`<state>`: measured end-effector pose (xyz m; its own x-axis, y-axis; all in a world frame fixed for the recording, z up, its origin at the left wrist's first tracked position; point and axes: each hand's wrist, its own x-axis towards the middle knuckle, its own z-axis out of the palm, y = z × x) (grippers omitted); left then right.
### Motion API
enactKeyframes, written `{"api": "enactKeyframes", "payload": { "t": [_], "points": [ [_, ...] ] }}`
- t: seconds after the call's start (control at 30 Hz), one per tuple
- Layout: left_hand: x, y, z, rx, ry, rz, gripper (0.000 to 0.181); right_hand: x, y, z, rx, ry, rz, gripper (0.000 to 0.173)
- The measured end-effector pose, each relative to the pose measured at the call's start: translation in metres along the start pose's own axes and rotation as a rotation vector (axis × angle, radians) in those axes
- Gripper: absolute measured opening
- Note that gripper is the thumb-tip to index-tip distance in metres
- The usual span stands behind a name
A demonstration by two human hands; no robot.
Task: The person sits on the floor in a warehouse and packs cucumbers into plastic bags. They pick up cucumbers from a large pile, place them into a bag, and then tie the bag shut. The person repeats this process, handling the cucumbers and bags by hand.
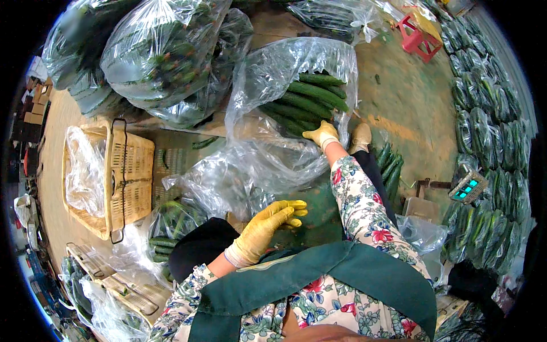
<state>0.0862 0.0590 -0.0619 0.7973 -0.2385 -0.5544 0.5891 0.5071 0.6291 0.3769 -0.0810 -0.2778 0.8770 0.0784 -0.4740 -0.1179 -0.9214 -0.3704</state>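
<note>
My right hand (323,134), in a yellow glove, touches the near ends of several dark green cucumbers (305,100). They lie side by side in the mouth of a large clear plastic bag (282,55); whether the fingers close around one is hidden. My left hand (269,231), also gloved in yellow, hovers before my lap with its fingers slightly bent and apart, holding nothing. Crumpled clear plastic (230,175) spreads over the floor between my left hand and the cucumbers.
Big plastic bags full of cucumbers (158,60) stand at the upper left. A yellow plastic crate (132,171) with plastic film inside is to the left. Loose cucumbers (389,166), a scale display (468,187) and stacked bagged cucumbers (483,132) are to the right. A red stool (416,40) stands farther off.
</note>
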Motion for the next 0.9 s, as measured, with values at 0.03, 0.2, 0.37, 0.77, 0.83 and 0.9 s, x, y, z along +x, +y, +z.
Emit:
{"api": "enactKeyframes", "payload": {
  "t": [0.03,0.2,0.37,0.77,0.83,0.9],
  "points": [
    [0.000,0.000,-0.001,0.000,0.000,-0.001,0.041,0.001,0.000,-0.002,-0.003,-0.048,-0.013,0.087],
    [-0.001,0.004,0.003,0.033,-0.005,-0.028,0.041,0.012,0.001,0.004,-0.007,-0.179,-0.132,0.084],
    [0.005,-0.007,0.002,0.012,-0.036,-0.017,0.039,0.024,0.023,0.030,0.241,-0.177,-0.191,0.093],
    [0.011,-0.013,0.003,0.068,-0.054,-0.029,0.040,0.021,0.024,0.023,0.631,-0.406,-0.166,0.098],
    [0.009,-0.013,0.005,0.092,-0.058,0.002,0.040,0.015,0.019,0.024,0.445,-0.313,-0.254,0.095],
    [0.011,-0.014,0.001,0.136,-0.049,0.031,0.041,0.008,0.009,0.022,0.068,-0.125,-0.362,0.094]
  ]
}}
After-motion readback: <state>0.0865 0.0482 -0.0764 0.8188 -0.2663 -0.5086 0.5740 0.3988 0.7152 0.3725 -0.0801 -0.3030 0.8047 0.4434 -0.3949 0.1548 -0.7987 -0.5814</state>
